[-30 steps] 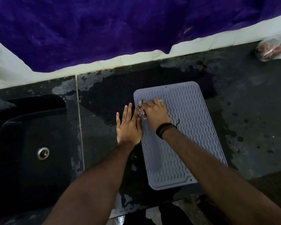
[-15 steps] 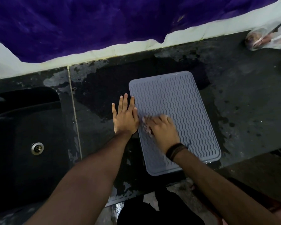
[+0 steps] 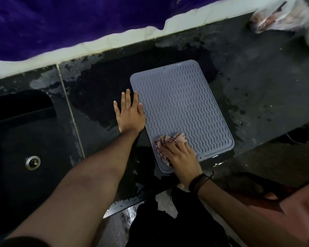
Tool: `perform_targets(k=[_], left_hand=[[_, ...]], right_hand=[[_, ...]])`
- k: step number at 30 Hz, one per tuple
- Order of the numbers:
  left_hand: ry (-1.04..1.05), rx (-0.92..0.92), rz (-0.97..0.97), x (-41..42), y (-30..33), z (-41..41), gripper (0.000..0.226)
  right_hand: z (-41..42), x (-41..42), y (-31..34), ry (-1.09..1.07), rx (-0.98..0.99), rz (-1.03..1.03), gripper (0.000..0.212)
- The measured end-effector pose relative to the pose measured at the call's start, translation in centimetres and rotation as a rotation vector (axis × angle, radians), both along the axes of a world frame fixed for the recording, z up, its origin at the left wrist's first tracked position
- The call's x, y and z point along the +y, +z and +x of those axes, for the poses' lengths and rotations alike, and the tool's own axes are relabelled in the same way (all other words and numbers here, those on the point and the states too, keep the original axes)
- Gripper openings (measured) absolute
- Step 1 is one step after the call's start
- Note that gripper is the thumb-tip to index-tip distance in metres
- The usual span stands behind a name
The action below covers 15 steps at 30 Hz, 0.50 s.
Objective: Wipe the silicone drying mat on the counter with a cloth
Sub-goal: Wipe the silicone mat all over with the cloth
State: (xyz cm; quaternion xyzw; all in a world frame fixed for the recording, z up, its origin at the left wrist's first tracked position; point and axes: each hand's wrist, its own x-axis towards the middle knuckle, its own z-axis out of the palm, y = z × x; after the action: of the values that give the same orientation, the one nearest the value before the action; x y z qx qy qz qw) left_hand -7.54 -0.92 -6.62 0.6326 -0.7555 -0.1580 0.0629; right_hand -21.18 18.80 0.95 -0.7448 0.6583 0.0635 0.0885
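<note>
Head view, listed from nearest to farthest.

Right hand (image 3: 181, 157): at the mat's near left corner, palm down, fingers laid over a bunched cloth and pressing it onto the mat; whether the fingers curl round the cloth cannot be told. Dark bands on the wrist.

Cloth (image 3: 165, 146): pale pink with dark stripes, crumpled, showing past the fingertips and the left side of the right hand. It lies on the mat's ribbed surface, near the front left edge.

Silicone drying mat (image 3: 182, 107): grey, rectangular with rounded corners, wavy ribs, raised rim. Flat on the table, turned slightly clockwise, its near corner close to the table's front edge.

Left hand (image 3: 130, 114): flat, palm down, fingers straight and slightly spread. It rests on the table just beside the mat's left edge, the right-most finger touching or overlapping the rim. It holds nothing.

Table (image 3: 257, 82): dark stone surface, with wet patches and pale marks, darkest behind and left of the mat.

Sink (image 3: 25, 143): black basin set into the table at left, well apart from the mat, with a metal drain (image 3: 32, 162).

Plastic bag (image 3: 278, 16): clear, crumpled, blurred, at the far right corner.

Purple cloth (image 3: 78, 20): hangs along the back wall above a pale tile strip.
</note>
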Motion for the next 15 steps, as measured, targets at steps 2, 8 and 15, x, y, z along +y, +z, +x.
perform_targets(k=[2, 8, 15], left_hand=[[-0.001, -0.003, 0.004, 0.1, 0.2, 0.0, 0.056], [0.007, 0.0, -0.003, 0.2, 0.3, 0.0, 0.056], [0.012, -0.026, -0.026, 0.2, -0.1, -0.2, 0.055]], right_hand=[[0.2, 1.4, 0.4, 0.002, -0.001, -0.005, 0.052], [1.8, -3.2, 1.3, -0.086, -0.031, 0.004, 0.058], [2.1, 0.2, 0.1, -0.006, 0.012, -0.026, 0.054]])
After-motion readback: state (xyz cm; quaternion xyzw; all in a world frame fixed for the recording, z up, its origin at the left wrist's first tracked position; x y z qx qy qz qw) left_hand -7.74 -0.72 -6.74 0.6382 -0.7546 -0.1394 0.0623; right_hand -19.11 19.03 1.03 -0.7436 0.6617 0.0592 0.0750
